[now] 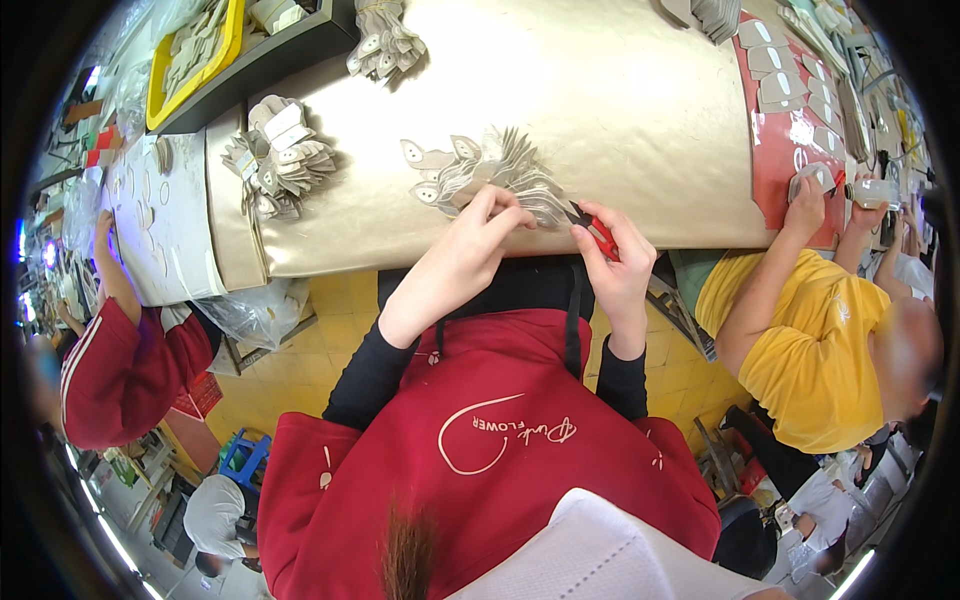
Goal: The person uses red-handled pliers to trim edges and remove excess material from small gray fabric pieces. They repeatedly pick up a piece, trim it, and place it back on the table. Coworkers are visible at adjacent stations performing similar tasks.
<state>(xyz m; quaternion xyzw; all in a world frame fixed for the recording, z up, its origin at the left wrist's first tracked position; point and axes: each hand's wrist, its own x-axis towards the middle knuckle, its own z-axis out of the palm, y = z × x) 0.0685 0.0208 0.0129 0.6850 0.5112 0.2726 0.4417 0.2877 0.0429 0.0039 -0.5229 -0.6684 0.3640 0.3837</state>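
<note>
My right hand (622,268) holds a pair of small snips (602,238) with red handles, their dark blades pointing left toward a fanned pile of grey-beige cut pieces (515,165). Several of these flat pieces have pale oval spots with small dark holes. Over the near edge of that pile, my left hand (468,240) has its fingers pinched together; what lies between the fingertips is too small to make out. The blade tips are close to the pile's right end, a short way from the left fingertips.
A gold-coloured sheet covers the table (660,150). Similar bundles (280,155) lie left and at the back (385,45). A yellow tray (235,30) of pieces stands back left. On the right, a person in yellow (800,340) works by a red board (775,140); another person sits left.
</note>
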